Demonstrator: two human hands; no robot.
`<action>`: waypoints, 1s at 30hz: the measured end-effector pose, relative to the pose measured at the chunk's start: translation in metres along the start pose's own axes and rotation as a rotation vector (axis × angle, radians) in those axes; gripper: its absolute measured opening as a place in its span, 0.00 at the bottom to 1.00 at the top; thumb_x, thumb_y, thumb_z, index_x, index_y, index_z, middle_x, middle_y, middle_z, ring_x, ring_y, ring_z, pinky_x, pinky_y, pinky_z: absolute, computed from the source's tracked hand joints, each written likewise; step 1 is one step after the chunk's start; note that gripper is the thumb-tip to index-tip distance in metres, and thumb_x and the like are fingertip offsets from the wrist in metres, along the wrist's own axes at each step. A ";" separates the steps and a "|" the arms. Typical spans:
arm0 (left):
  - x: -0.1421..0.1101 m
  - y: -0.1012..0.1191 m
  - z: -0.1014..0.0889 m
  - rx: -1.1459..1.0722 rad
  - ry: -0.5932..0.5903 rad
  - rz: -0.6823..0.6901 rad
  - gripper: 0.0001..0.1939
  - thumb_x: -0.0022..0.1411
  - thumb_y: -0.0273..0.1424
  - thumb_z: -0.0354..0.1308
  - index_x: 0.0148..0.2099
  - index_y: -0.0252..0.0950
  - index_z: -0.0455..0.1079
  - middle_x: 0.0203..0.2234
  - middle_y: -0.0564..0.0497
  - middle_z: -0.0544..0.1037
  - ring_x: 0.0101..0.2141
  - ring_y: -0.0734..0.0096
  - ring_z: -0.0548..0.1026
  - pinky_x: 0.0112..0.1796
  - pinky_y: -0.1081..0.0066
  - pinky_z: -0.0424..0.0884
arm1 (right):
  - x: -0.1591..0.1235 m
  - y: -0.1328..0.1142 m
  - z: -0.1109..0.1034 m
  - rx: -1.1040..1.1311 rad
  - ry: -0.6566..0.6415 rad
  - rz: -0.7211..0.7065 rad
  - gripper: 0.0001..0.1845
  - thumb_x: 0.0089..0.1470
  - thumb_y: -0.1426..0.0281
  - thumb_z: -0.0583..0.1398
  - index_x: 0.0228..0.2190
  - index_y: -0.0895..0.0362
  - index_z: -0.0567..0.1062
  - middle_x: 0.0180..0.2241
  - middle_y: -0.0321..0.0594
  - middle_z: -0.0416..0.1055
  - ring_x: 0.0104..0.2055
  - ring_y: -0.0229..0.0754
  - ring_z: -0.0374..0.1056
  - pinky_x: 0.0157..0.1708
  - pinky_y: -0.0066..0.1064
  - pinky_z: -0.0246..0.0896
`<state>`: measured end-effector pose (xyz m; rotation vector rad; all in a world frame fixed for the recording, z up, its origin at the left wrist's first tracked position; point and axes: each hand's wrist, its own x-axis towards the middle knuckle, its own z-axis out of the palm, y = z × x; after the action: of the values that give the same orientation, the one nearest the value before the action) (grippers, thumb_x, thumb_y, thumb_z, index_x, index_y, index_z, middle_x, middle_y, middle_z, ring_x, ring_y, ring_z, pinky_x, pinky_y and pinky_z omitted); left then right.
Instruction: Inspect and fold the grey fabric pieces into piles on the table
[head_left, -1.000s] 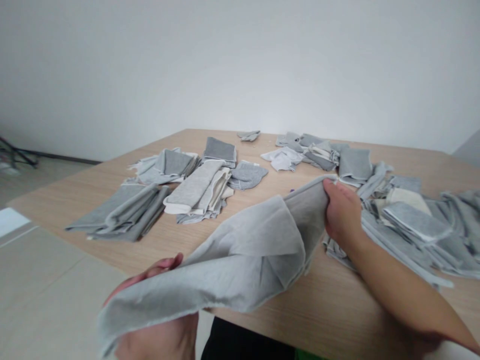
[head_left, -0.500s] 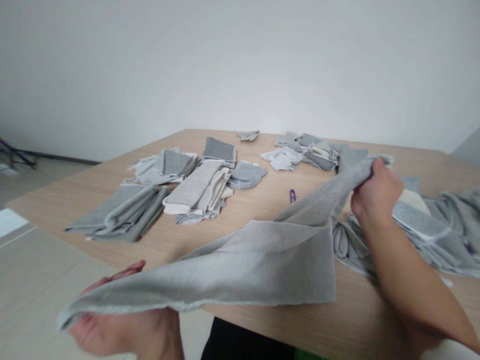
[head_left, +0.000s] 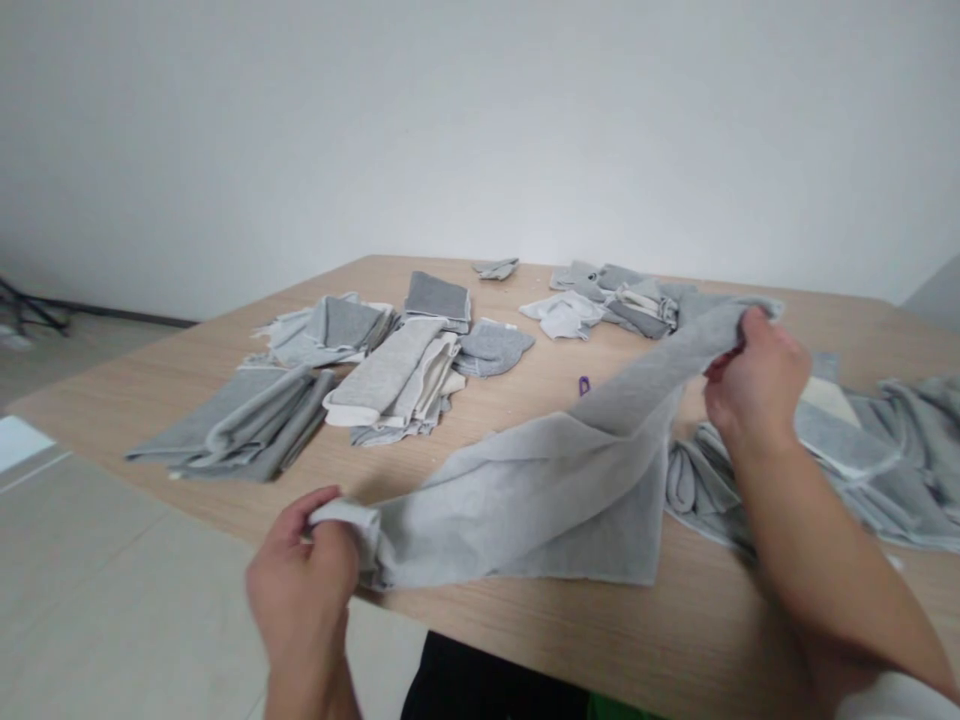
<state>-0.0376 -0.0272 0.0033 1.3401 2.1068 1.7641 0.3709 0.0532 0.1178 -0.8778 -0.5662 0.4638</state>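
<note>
Grey cloth (head_left: 517,490) stretched slantwise above table (head_left: 600,640), no lettering that we could read, soft folds, pale edging, our left hand (head_left: 304,575) pinching its near end, our right hand (head_left: 757,380) gripping the far corner.

Lower left of the frame, the left hand (head_left: 304,580) grips one end of a cloth (head_left: 517,490); right of centre, the right hand (head_left: 761,385) pinches the other above the table (head_left: 247,330).
</note>
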 end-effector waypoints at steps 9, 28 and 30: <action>-0.033 0.041 0.011 0.004 -0.234 0.648 0.15 0.59 0.28 0.58 0.49 0.37 0.72 0.48 0.42 0.77 0.55 0.52 0.71 0.56 0.50 0.65 | -0.087 -0.005 0.004 -0.144 -0.568 0.153 0.17 0.55 0.59 0.62 0.21 0.56 0.71 0.17 0.31 0.62 0.19 0.33 0.57 0.18 0.24 0.53; -0.091 0.117 0.042 -0.255 -0.723 0.610 0.30 0.59 0.32 0.59 0.62 0.44 0.56 0.52 0.44 0.75 0.52 0.55 0.73 0.49 0.53 0.72 | -0.151 -0.021 -0.003 -0.452 -1.165 -0.270 0.14 0.63 0.63 0.55 0.37 0.50 0.81 0.46 0.44 0.69 0.56 0.49 0.59 0.53 0.44 0.58; -0.094 0.119 0.045 -0.218 -0.696 0.601 0.32 0.55 0.33 0.62 0.61 0.42 0.57 0.50 0.43 0.75 0.51 0.52 0.74 0.48 0.52 0.73 | -0.152 -0.022 -0.003 -0.501 -1.165 -0.298 0.13 0.62 0.63 0.56 0.40 0.49 0.81 0.56 0.45 0.65 0.64 0.53 0.51 0.60 0.50 0.50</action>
<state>0.1114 -0.0608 0.0455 2.2387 1.1837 1.2981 0.2609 -0.0505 0.0934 -0.9126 -1.9174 0.5440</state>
